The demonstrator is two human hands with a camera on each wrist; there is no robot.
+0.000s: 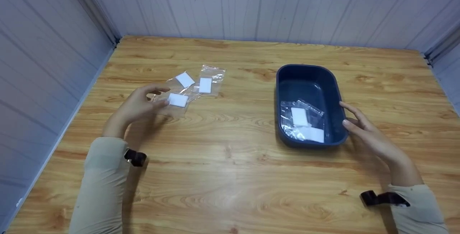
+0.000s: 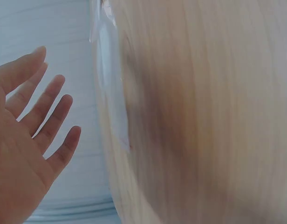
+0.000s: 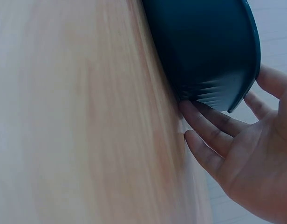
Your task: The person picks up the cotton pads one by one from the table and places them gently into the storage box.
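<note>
Three clear bags with white pieces lie together at the left of the table: a near bag (image 1: 178, 100), an upper one (image 1: 185, 79) and a right one (image 1: 205, 85). Over the near bag hovers my left hand (image 1: 138, 106), fingers parted; in the left wrist view the hand (image 2: 31, 126) holds nothing, beside a bag (image 2: 116, 102). My right hand (image 1: 377, 140) touches the right wall of a dark blue bin (image 1: 343, 133). The right wrist view has that hand (image 3: 248, 154) with fingertips against the bin (image 3: 204, 46). Inside the bin are bags with white pieces (image 1: 299, 117).
The wooden table (image 1: 230, 176) reaches to a pale panelled wall (image 1: 240, 7) at the back, with more panels at the left and right. A dark strap (image 1: 136, 157) is on the left wrist and another (image 1: 384, 198) on the right.
</note>
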